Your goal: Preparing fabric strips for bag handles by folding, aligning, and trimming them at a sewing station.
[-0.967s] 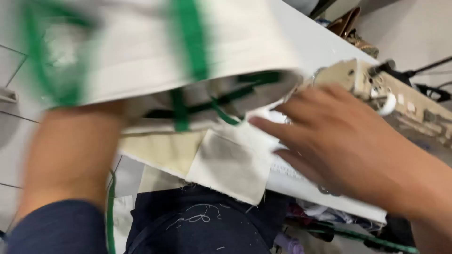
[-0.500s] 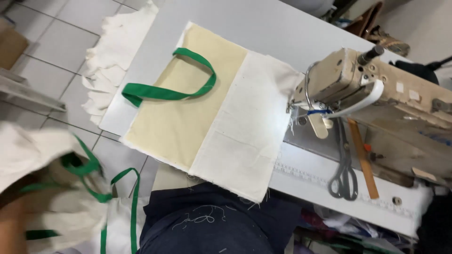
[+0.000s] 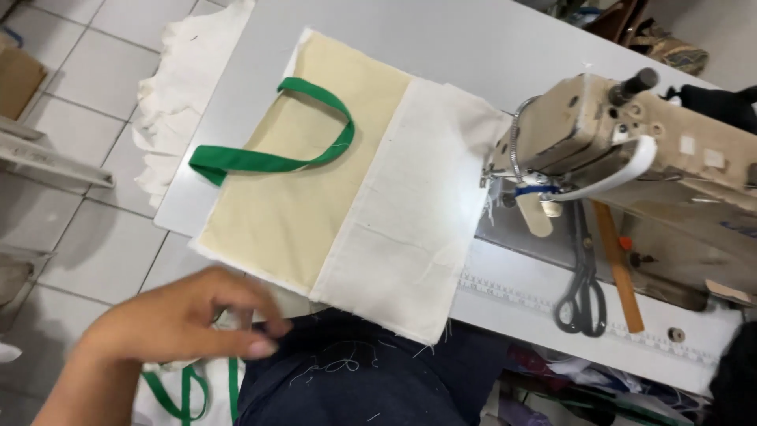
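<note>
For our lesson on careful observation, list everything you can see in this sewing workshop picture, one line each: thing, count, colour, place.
Flat cloth bag panel: one, cream and white, on the table beside the machine.
Green strap handle: one loop, lying on the panel's cream half.
White sewing table: one, across the middle.
Beige industrial sewing machine: one, right side.
Grey metal scissors: one pair, on the table under the machine arm.
Wooden ruler: one, brown, beside the scissors.
Loose white cloth pile: one, at the table's left edge.
Finished white bag with green straps: one, low by the lap.
Left hand: one, open, just above that bag, holding nothing.
</note>
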